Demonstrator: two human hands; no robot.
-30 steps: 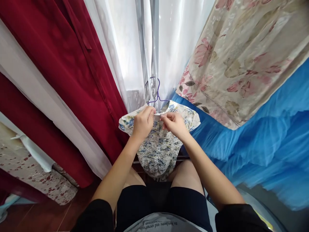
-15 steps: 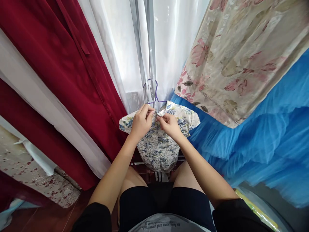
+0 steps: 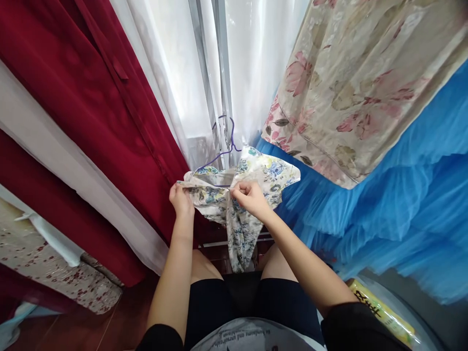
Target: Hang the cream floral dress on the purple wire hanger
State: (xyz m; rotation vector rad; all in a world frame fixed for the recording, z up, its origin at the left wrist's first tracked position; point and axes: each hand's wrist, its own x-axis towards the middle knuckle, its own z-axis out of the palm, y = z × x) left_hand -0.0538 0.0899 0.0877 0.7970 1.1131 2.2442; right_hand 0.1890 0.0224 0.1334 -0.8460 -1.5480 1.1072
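A small floral shirt (image 3: 272, 168), white with blue and yellow print, hangs in front of me on a thin purple hanger (image 3: 220, 155). My left hand (image 3: 182, 201) is closed on the edge of its left front panel, which is pulled out sideways so that the hanger's left arm and lower bar show. Near the middle of the chest, my right hand (image 3: 251, 199) pinches the front edge of the cloth. The right half of the shirt still covers the hanger's right arm. The lower part of the shirt droops between my knees.
Grey metal poles (image 3: 224, 73) rise behind the hanger before a white curtain (image 3: 259, 58). Dark red fabric (image 3: 120, 136) hangs left; a beige floral cloth (image 3: 351, 97) and blue ruffled tulle (image 3: 413, 195) hang right. A yellow package (image 3: 387, 312) lies low on the right.
My left hand has moved from the neckline out to the left, drawing the left front panel open. My right hand has stayed near the middle, and more of the purple hanger shows.
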